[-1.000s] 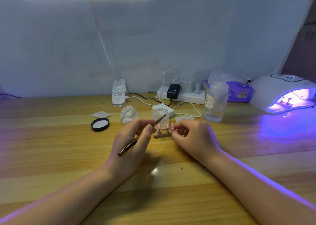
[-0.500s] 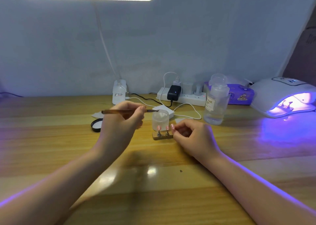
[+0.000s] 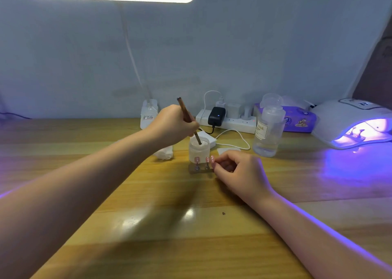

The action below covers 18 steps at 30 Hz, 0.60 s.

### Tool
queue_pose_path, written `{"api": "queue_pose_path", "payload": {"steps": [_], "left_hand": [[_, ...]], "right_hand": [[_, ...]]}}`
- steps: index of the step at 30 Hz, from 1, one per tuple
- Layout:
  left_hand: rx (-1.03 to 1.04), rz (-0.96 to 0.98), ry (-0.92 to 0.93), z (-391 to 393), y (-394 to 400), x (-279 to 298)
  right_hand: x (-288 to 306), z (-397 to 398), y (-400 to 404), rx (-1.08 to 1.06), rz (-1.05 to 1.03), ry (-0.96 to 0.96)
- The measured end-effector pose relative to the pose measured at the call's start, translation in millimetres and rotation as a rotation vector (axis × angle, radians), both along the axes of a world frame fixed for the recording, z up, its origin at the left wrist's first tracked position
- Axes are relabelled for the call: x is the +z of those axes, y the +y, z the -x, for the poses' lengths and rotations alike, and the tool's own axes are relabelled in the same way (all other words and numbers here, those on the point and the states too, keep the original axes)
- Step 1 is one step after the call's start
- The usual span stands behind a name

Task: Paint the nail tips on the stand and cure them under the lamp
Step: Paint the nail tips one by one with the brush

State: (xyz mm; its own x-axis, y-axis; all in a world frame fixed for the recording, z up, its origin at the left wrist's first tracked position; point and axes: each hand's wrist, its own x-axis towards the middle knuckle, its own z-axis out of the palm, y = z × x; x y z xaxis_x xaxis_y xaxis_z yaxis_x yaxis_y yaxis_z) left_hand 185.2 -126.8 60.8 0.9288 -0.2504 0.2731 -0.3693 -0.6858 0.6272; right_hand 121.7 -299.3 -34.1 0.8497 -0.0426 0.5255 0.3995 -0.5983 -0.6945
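Both forearms are bare to the frame edge, sleeveless; the left hand (image 3: pixel 171 123) and right hand (image 3: pixel 239 172) wear no rings or gloves.

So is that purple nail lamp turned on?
On. The nail lamp glows purple inside its opening and throws purple light over the table in front.

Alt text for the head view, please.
The left hand dips a brown brush into a small frosted jar while the right hand steadies the stand of pink nail tips. A lit curing lamp glows at right.
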Motion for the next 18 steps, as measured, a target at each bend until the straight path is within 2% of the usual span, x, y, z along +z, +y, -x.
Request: {"api": "queue_pose_path", "payload": {"steps": [11, 18], "left_hand": [[0.014, -0.166, 0.064, -8.4, -16.1, -9.2], [0.039, -0.035, -0.016, -6.9, -10.8, -6.2]], "right_hand": [[0.2, -0.5, -0.2, 0.0, 0.013, -0.001], [1.7, -0.3, 0.4, 0.0, 0.03, -0.001]]}}
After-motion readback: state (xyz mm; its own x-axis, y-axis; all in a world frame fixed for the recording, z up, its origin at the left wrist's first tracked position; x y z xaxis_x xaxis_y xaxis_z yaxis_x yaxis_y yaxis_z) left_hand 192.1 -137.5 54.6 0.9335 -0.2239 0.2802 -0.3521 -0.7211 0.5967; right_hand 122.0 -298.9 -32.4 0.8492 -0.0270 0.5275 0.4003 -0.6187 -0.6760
